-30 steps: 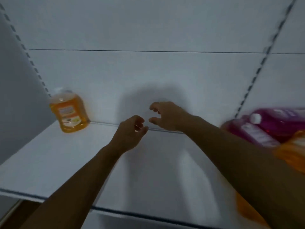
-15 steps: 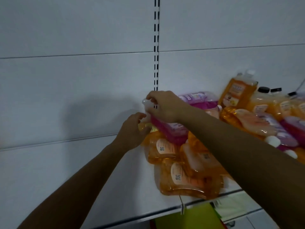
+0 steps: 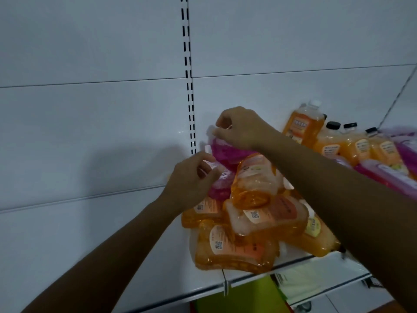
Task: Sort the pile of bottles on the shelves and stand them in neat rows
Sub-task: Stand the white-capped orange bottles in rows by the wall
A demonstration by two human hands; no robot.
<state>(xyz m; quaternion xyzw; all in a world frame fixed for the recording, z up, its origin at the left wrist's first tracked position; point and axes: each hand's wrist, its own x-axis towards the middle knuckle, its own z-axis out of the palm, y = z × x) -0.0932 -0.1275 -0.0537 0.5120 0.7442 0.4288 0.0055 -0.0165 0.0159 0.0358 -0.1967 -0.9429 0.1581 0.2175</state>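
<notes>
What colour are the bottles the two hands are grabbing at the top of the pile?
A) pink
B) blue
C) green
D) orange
A: the right hand grips the upper pink bottle near its cap, and the left hand holds another pink bottle just below; the orange bottles lie underneath, untouched.

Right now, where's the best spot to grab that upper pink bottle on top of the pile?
Probably by its neck, from above. The upper pink bottle lies on its side atop the pile, cap end pointing left and clear, where the right hand already grips it.
</notes>
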